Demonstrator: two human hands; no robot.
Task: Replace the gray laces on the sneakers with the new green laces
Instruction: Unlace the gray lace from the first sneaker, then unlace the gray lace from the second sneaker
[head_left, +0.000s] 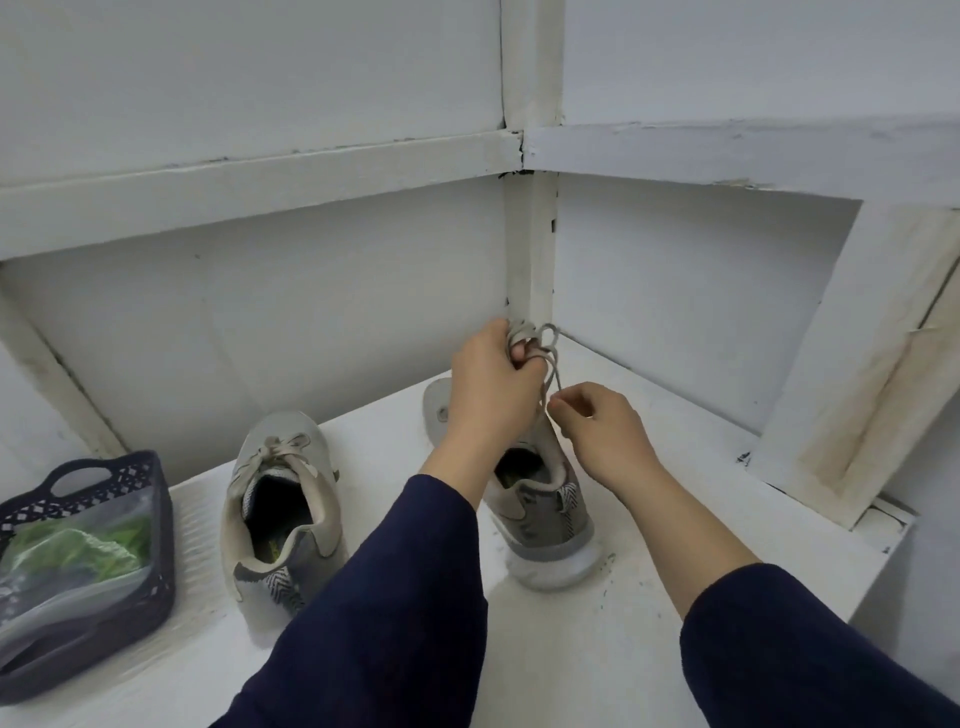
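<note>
Two sneakers stand on the white shelf (649, 597), and we are working on the right-hand sneaker (545, 514), which is tipped up on its heel in the corner. Our left hand (488, 389) is raised above the shoe, fingers curled round a bunch of gray lace (540, 338) loops. Our right hand (602, 426) sits lower, just over the shoe's opening, thumb and forefinger pinching a single strand that runs up to that bunch. We judge the step in hand to be drawing the old lace out of the eyelets. To do it well we should work one crossing at a time, pulling along the line of the eyelet and not sideways, with the gathered slack held high so it cannot knot on itself. The shoe looks poorly braced, so a hard tug could drag or topple it; steadying the tongue with the lower hand would help. The left-hand sneaker (280, 519) rests flat beside our left sleeve with its gray lace tied, not yet started. The green laces (78, 543) lie in a clear bag inside the dark basket (156, 571) at the shelf's left end, well apart from both hands.
</note>
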